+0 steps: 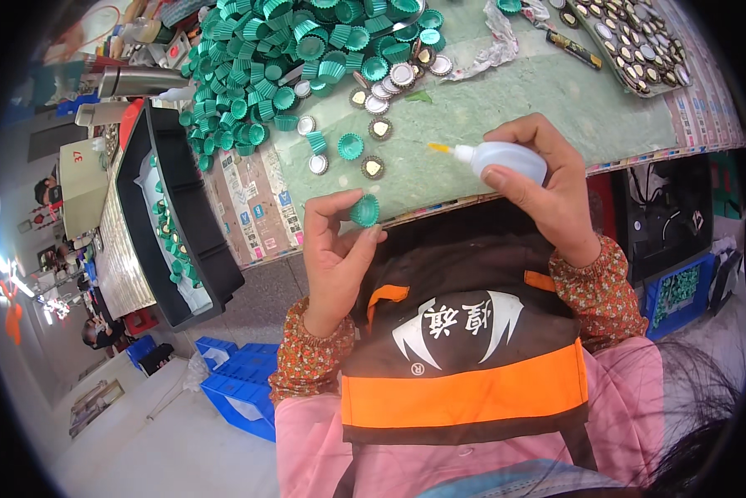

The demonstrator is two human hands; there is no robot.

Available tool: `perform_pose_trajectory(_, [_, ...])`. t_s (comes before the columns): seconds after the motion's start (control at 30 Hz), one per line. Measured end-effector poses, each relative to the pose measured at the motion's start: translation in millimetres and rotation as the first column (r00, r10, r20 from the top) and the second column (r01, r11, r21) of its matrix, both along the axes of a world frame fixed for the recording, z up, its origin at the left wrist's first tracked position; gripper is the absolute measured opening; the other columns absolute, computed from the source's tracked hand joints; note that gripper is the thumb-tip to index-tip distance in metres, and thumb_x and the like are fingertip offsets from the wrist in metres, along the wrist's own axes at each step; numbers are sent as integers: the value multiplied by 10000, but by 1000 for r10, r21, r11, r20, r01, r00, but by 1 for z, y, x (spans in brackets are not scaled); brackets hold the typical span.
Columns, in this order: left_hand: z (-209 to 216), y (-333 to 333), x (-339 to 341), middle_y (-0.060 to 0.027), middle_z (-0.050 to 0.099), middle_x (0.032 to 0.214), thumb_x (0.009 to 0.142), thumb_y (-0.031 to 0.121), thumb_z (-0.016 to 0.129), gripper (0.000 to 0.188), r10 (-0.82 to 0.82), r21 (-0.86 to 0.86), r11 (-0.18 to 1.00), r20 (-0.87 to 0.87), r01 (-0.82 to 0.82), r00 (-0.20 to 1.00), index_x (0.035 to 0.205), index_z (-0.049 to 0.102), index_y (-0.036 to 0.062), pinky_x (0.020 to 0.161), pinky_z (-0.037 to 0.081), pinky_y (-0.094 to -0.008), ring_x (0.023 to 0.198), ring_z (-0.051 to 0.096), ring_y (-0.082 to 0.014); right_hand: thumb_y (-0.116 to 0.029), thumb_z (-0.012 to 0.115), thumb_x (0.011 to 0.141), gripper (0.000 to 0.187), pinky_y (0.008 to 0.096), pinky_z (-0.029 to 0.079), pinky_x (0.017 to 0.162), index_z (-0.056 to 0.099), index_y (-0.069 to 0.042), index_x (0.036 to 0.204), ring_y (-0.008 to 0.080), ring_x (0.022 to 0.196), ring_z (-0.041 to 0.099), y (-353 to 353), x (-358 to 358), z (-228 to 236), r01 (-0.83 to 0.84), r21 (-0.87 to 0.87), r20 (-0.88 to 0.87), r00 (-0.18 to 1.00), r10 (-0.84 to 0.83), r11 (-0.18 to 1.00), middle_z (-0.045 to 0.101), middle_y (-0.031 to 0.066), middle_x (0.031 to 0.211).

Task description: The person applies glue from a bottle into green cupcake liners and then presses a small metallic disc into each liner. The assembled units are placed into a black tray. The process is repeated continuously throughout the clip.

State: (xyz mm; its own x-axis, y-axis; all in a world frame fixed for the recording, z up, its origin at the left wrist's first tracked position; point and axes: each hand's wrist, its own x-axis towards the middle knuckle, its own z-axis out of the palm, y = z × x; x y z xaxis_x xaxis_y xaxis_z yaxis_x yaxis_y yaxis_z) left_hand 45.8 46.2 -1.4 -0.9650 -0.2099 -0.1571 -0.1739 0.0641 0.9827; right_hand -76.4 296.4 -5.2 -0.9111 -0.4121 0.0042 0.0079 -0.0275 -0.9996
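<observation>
My left hand [333, 249] pinches a small green ribbed cap [364, 210] between thumb and fingers, near the table's front edge. My right hand [547, 178] grips a white squeeze bottle [506, 158] held sideways, its yellow nozzle [439, 148] pointing left, a little above and right of the cap. A big heap of the same green caps [265, 58] lies at the back left of the green table mat [489, 108]. A few round metal discs [374, 168] and loose caps lie between the heap and my hands.
A black bin [194, 241] lined with plastic and holding several caps stands off the table's left end. A tray of metal discs [634, 41] sits at the back right. Blue crates [240, 382] are on the floor. Other people work at the far left.
</observation>
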Motion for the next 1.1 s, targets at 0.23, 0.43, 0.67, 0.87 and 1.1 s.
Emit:
perform_pose_trajectory(0.23, [-1,-2,-6,-112,516,1319,906,-96,619,414,-15,-26,1000,-99,12,995,1264,477,55,873,611,-343,1175,549,-164,-133,715,944,256,248,480,820,614,-14,1147,88,926,595,15,-19,-10,174,40,-73,983,-171,984,657,18,1039])
perform_pose_trajectory(0.43, [2,0,-12,-144,509,1334,895,-135,610,432,-3,12,1000,-183,5,983,1252,466,62,876,592,-296,1215,539,-180,-138,674,971,261,256,457,854,587,-16,1185,93,966,561,34,-37,-18,286,78,-187,945,-268,955,637,32,1084])
perform_pose_trajectory(0.67, [2,-6,-15,-177,511,1343,898,-128,607,447,35,16,999,-320,-32,947,1256,448,86,877,602,-342,1184,560,-219,-145,654,973,263,301,466,863,585,-20,1193,162,976,582,54,-58,-25,406,215,-345,882,-320,888,636,77,1090])
perform_pose_trajectory(0.87, [8,-5,-20,-172,533,1335,953,38,624,420,77,32,997,-340,-70,937,1328,438,72,846,618,-382,1141,596,-241,-156,630,952,282,406,448,928,582,-21,1196,325,1034,573,57,-71,-23,401,424,-480,860,-174,812,634,155,1094])
perform_pose_trajectory(1.1, [9,-8,-18,-162,547,1332,993,138,575,441,88,141,989,-238,-55,967,1389,413,30,871,603,-398,1144,598,-242,-212,644,939,288,447,424,894,604,-53,1176,336,1041,553,52,-88,-23,467,608,-639,768,47,642,617,142,1096])
